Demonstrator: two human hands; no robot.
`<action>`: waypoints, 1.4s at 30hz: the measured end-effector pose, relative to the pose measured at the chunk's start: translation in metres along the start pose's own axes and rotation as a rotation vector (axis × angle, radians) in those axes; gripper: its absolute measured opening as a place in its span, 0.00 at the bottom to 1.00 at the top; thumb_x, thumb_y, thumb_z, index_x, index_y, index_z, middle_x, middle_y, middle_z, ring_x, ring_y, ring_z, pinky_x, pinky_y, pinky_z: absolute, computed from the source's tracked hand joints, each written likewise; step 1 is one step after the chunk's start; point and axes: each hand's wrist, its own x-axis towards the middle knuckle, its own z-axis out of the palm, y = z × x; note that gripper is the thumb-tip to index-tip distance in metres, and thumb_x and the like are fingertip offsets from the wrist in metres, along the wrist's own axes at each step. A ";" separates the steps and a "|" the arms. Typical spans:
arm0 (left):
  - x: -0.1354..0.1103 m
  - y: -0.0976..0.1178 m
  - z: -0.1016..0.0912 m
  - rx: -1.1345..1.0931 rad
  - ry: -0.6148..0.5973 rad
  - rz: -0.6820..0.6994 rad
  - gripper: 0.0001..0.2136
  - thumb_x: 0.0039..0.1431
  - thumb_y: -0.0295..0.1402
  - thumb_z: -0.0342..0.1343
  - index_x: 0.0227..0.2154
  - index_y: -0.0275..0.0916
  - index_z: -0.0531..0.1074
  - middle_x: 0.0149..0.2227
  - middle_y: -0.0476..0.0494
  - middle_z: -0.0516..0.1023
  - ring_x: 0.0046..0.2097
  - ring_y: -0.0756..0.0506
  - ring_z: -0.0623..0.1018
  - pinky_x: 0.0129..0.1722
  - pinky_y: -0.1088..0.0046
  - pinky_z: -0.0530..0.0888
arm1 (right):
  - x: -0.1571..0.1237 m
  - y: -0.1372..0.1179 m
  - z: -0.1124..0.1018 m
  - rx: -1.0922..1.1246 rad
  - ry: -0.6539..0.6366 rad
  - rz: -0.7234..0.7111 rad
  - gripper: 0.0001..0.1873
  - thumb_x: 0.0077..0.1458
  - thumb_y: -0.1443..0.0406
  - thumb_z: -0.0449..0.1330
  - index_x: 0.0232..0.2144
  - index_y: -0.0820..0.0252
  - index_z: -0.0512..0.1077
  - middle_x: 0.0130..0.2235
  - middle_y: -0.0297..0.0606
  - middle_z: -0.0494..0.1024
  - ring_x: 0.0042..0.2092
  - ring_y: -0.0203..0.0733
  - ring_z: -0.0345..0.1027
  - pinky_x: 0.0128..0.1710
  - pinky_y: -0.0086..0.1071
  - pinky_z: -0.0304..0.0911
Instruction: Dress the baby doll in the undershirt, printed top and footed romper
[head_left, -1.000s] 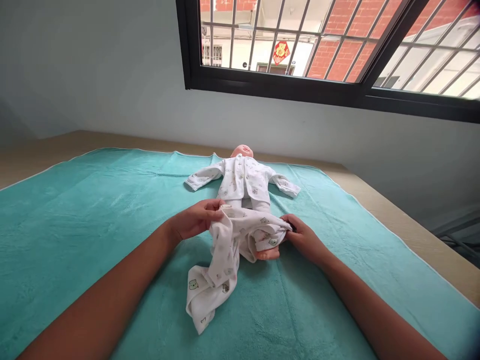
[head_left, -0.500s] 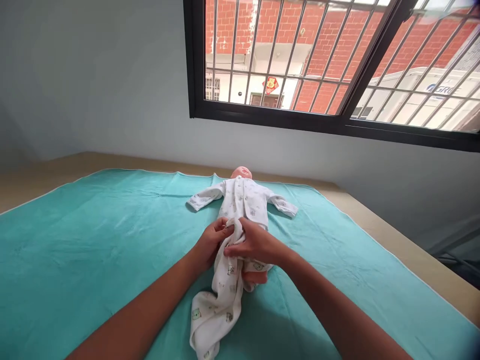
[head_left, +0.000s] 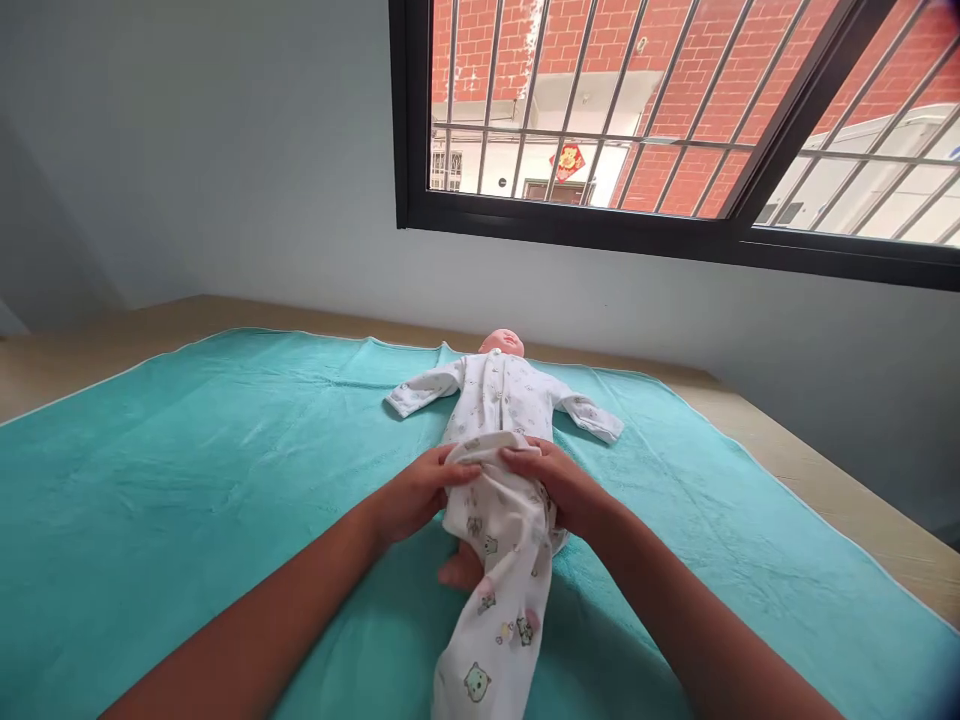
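A baby doll (head_left: 504, 342) lies on its back, head toward the wall, in a white long-sleeved top (head_left: 495, 395) with small prints. White baby pants (head_left: 499, 560) with animal prints hang over its lower body, one leg trailing toward me. My left hand (head_left: 420, 490) pinches the waistband on the left, thumb on top. On the right side of the waistband, my right hand (head_left: 566, 485) grips the cloth the same way. One bare doll foot (head_left: 461, 568) shows left of the pants; the other leg is hidden by cloth.
A turquoise blanket (head_left: 225, 470) covers most of the wooden surface (head_left: 840, 480), whose edge shows at the right and back. Behind stands a pale wall (head_left: 285, 200) with a black-framed, barred window (head_left: 570, 215).
The bunched pants have been spread wide at the waistband, with my hands moving apart. The trailing leg now hangs straighter toward me. The view has shifted slightly left.
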 end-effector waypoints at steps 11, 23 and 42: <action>-0.002 0.013 0.008 0.267 0.026 -0.062 0.22 0.49 0.47 0.66 0.41 0.35 0.76 0.39 0.41 0.78 0.37 0.44 0.76 0.36 0.71 0.70 | 0.004 0.008 -0.001 -0.080 0.034 0.031 0.24 0.52 0.48 0.64 0.41 0.61 0.74 0.34 0.41 0.79 0.33 0.45 0.74 0.33 0.36 0.70; 0.001 -0.003 -0.003 -0.166 0.067 -0.013 0.20 0.52 0.49 0.63 0.37 0.35 0.77 0.33 0.42 0.77 0.35 0.48 0.75 0.37 0.72 0.71 | -0.001 -0.006 -0.005 -0.365 -0.265 0.081 0.16 0.48 0.59 0.68 0.39 0.59 0.76 0.36 0.40 0.81 0.37 0.47 0.75 0.35 0.36 0.71; 0.001 -0.001 0.008 -0.238 0.113 -0.002 0.15 0.62 0.35 0.55 0.49 0.32 0.74 0.43 0.39 0.79 0.43 0.45 0.77 0.45 0.70 0.71 | 0.002 -0.004 -0.009 -0.191 -0.170 0.163 0.23 0.49 0.58 0.67 0.46 0.62 0.73 0.36 0.43 0.80 0.35 0.47 0.76 0.32 0.34 0.70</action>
